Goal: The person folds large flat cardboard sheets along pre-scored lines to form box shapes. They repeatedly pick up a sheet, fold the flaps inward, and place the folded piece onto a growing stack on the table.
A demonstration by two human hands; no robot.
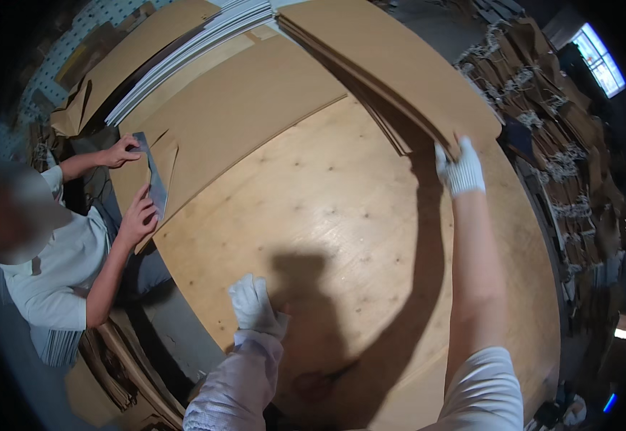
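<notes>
My right hand point(464, 172), in a white knit glove with bare fingertips, is closed on the near corner of brown cardboard sheets point(392, 65). These sheets slant up off the table at the far right, with dark gaps between their layers. My left hand point(255, 302), gloved in white, hovers over or rests on the bare plywood tabletop point(356, 208), left of the middle. Its fingers point away from me with the thumb apart, and nothing shows in it. Another flat cardboard sheet point(234, 100) lies across the far side of the table.
At the left a co-worker point(68, 266) sits with both hands on a grey flat strip point(156, 179) against cardboard. A stack of white-edged sheets point(191, 54) lies at the back. Tied cardboard bundles point(564, 158) are piled at the right. What looks like scissors point(316, 384) lies in shadow near me.
</notes>
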